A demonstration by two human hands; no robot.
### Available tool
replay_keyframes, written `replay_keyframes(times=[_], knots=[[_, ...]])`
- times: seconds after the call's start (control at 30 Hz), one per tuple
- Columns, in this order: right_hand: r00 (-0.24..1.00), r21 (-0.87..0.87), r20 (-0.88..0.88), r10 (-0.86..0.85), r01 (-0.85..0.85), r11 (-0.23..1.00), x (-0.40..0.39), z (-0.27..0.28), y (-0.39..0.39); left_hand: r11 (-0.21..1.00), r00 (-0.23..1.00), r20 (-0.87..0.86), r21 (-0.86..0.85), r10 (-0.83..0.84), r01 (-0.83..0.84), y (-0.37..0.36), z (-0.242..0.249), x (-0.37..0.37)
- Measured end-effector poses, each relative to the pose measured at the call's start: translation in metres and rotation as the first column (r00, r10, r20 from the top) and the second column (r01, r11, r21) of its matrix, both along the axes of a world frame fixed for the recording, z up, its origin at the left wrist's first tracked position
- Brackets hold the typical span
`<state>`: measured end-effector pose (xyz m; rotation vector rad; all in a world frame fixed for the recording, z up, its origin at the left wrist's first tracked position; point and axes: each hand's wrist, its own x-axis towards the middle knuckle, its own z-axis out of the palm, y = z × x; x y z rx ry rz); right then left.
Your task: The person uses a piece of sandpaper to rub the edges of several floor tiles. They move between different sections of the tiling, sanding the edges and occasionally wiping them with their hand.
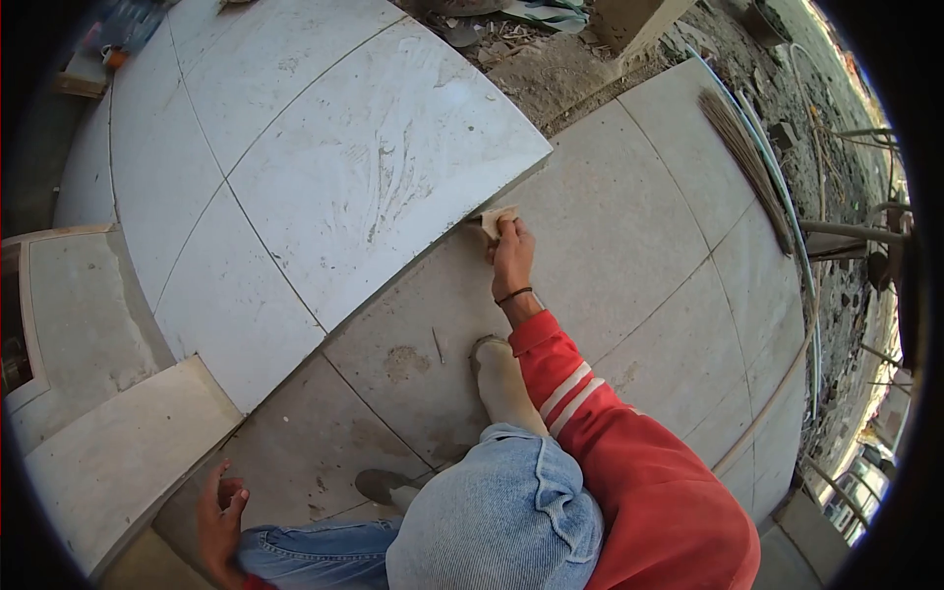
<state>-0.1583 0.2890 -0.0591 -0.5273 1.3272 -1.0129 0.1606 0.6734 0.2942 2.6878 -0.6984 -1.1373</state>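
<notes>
My right hand (pixel 511 251), at the end of a red sleeve with white stripes, pinches a small beige piece (pixel 499 220) like folded cloth or paper. The piece lies against the edge of the raised white tiled surface (pixel 374 157), just above the lower floor tiles (pixel 600 216). Grey smears mark the white tile nearest that edge. Down at the lower left, my left hand (pixel 222 509) hangs beside my knee, fingers apart and slightly curled, with nothing in it.
A bundle of thin sticks (pixel 747 167) and a long hose (pixel 808 285) lie along the right side. Rubble and a block (pixel 637 25) are at the top. A bottle (pixel 133 25) stands at the upper left. My legs are bent below.
</notes>
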Motion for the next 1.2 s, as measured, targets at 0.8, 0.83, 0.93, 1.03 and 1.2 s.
replay_keyframes(times=[0.8,0.83,0.93,1.03,1.2], knots=[[0.0,-0.395,0.236,0.972,-0.914,0.096,0.091,0.209,0.327,-0.703,0.658,-0.444,-0.084,-0.608,-0.706,0.098,0.046,-0.155],[-0.139,-0.451,0.378,0.915,-0.891,0.051,0.107,0.245,0.36,-0.705,0.655,-0.415,-0.044,-0.632,-0.708,0.109,0.042,-0.154],[-0.475,-0.561,0.681,0.557,-0.828,-0.02,0.152,0.33,0.448,-0.7,0.644,-0.333,0.073,-0.689,-0.711,0.139,0.03,-0.143],[-0.555,-0.574,0.787,0.268,-0.819,-0.01,0.184,0.385,0.511,-0.67,0.627,-0.252,0.156,-0.737,-0.726,0.161,0.022,-0.132],[-0.625,-0.744,0.607,0.491,-0.664,0.074,0.178,0.371,0.513,-0.626,0.606,-0.161,0.239,-0.779,-0.742,0.188,0.013,-0.115]])
